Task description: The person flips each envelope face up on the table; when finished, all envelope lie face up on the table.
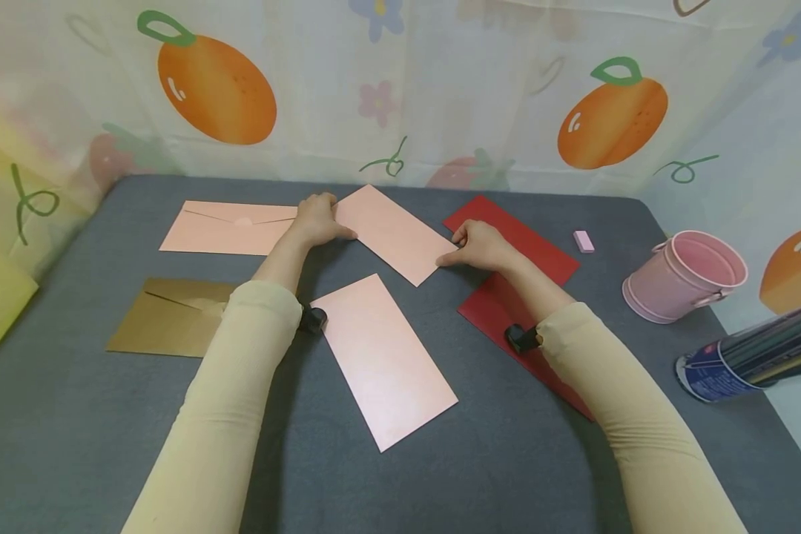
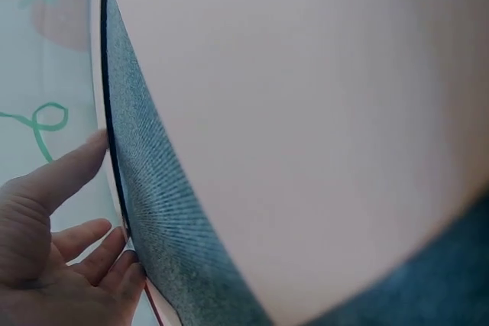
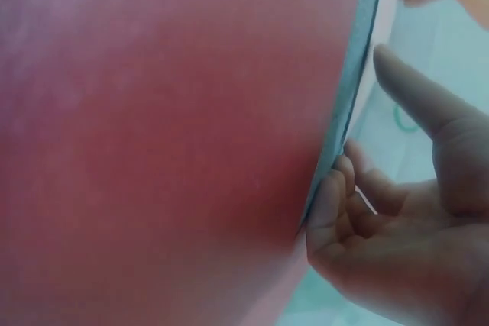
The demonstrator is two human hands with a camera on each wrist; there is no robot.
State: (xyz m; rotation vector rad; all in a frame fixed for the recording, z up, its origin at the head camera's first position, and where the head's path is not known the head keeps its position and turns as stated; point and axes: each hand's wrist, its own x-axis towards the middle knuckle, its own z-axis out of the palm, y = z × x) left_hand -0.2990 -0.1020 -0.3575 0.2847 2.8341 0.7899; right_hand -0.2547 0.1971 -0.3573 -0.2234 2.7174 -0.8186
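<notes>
Holding a pink envelope (image 1: 394, 232) by its two short ends, the person has it lying slantwise on the grey bench (image 1: 73, 415), near the far edge. The left hand (image 1: 318, 219) rests on the upper-left end with fingers curled over the edge, thumb reaching along the paper; the right hand (image 1: 480, 245) pinches the lower-right corner between thumb and fingertips. That corner lies right beside, perhaps just over, a red envelope (image 1: 527, 245) beneath the right forearm. The wrist views show little more than blurred paper and a few fingers, so how firmly either hand grips cannot be told. To handle this step well, it seems wise to keep the grip light and at the very edges, so the paper stays flat and does not crease, and to move both ends together so the envelope does not twist. Lifting the right corner clear of the red envelope before sliding would likely avoid dragging it along. A second pink envelope (image 1: 383, 360) lies nearer the body between the forearms, a third pink one (image 1: 230, 226), flap side up, sits just left of the left hand, and a gold envelope (image 1: 170, 315) lies near the left elbow; all are close enough that a sleeve could brush them.
</notes>
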